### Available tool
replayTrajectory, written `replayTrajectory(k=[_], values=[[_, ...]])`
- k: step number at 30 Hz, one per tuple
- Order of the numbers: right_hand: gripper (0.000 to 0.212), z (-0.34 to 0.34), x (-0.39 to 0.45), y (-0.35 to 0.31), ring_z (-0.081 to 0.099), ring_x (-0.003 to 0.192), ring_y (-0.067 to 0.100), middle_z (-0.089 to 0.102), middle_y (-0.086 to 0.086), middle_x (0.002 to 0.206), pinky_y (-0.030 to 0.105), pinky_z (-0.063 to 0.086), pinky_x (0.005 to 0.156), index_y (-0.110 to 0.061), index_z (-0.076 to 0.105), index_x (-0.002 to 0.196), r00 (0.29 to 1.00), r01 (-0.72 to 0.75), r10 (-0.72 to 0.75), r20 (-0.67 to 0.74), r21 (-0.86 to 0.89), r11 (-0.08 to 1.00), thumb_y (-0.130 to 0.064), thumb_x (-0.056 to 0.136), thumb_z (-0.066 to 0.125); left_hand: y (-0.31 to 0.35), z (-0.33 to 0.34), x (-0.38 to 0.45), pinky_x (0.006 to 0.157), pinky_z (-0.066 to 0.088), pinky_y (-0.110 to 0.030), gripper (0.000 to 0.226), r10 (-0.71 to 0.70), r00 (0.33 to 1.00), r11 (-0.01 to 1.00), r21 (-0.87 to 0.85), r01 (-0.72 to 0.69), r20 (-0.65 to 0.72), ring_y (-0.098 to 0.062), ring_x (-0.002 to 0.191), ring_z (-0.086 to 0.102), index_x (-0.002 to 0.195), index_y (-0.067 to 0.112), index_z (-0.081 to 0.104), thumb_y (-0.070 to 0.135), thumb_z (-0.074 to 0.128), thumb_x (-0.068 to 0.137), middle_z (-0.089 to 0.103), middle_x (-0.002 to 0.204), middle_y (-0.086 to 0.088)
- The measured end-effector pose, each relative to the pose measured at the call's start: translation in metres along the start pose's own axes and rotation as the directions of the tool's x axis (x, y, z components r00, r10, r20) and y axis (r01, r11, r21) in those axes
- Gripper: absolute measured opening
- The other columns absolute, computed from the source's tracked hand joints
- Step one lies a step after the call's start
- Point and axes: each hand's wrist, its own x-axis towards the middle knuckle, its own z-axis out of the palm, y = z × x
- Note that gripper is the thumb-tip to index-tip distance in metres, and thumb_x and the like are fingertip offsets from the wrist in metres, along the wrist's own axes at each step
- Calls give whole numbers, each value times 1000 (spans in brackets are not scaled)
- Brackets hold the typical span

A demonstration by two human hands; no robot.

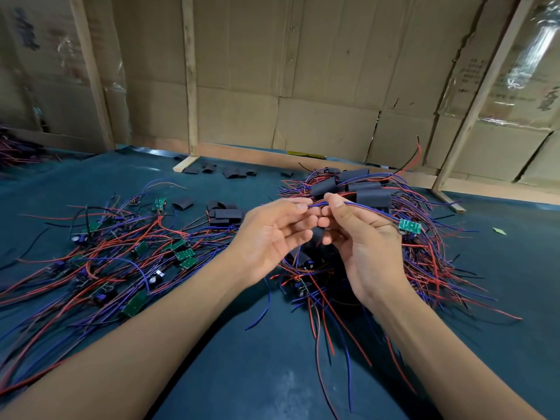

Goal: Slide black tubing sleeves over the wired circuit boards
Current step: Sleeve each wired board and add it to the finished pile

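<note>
Now both hands raised over the green table (212, 374): left hand (272, 234) and right hand (360, 237) each pinching the blue-and-red wire pair (321, 204) between thumb and forefinger. Right of the pinch, circuit board (409, 227) dangling bare. Just beyond, sleeved pile (363, 189).
</note>
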Motion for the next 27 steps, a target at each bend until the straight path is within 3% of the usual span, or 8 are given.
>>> replayTrajectory(k=[2, 3, 5, 6, 9, 11, 22, 27], values=[[18, -1, 1, 1, 60, 63, 18, 72, 9, 78, 26, 46, 52, -8, 79, 76, 998, 28, -30, -47, -45, 999, -20, 86, 72, 4, -15, 4, 72, 60, -32, 19, 315, 949, 772, 584, -250, -10, -17, 81, 73, 99, 13, 75, 4, 59, 93, 77, 91, -8], [18, -2, 1, 1, 60, 64, 20, 71, 10, 79, 27, 46, 51, -7, 78, 77, 997, 47, -51, -63, -60, 997, -20, 88, 71, 5, -26, 6, 81, 58, -34, 20, 470, 879, 397, 869, -296, 85, -15, 89, 72, 105, 17, 74, 8, 60, 93, 77, 94, -1], [19, -4, 1, 1, 62, 67, 22, 70, 11, 80, 29, 47, 50, -3, 77, 83, 993, 81, -87, -76, -82, 993, -18, 92, 69, 12, -48, 13, 95, 47, -40, 36, 476, 841, -263, 954, -142, 256, -19, 113, 59, 129, 24, 63, 17, 58, 93, 69, 120, 5], [20, -4, 2, 0, 62, 69, 22, 70, 12, 81, 29, 48, 50, -1, 76, 86, 992, 94, -101, -78, -90, 992, -17, 94, 68, 15, -58, 16, 100, 40, -44, 48, 423, 885, -379, 925, -24, 196, -23, 125, 48, 142, 24, 51, 20, 55, 94, 58, 137, 3], [22, -4, 2, 0, 66, 74, 25, 73, 12, 81, 30, 51, 53, 2, 74, 88, 991, 106, -113, -72, -96, 990, -17, 95, 67, 22, -80, 22, 107, 29, -52, 61, 298, 942, -454, 846, 279, -151, -30, 141, 25, 154, 17, 25, 24, 49, 99, 29, 157, -5], [22, -4, 2, 1, 69, 76, 26, 74, 11, 81, 29, 53, 56, 0, 74, 86, 994, 95, -100, -53, -101, 990, -17, 96, 66, 21, -86, 23, 104, 28, -53, 47, 232, 940, -496, 800, 337, -252, -32, 137, 31, 147, 16, 35, 23, 45, 101, 37, 150, -8], [4, -10, 4, 4, 72, 79, 31, 70, 18, 78, 36, 60, 74, 3, 72, 91, 998, 50, -49, 28, -51, 997, 3, 86, 72, 30, -84, 27, 81, 22, -44, 37, 140, 979, -593, 779, 205, -151, -28, 116, 43, 123, 24, 60, 45, 36, 105, 64, 119, -2], [3, -9, 5, 4, 72, 81, 32, 74, 21, 91, 35, 60, 71, 4, 66, 93, 999, 34, -33, 34, -31, 999, 5, 91, 67, 38, -83, 26, 88, 27, -42, 29, 113, 986, -541, 824, 167, -126, -26, 121, 47, 123, 32, 62, 47, 54, 99, 67, 119, 6]])
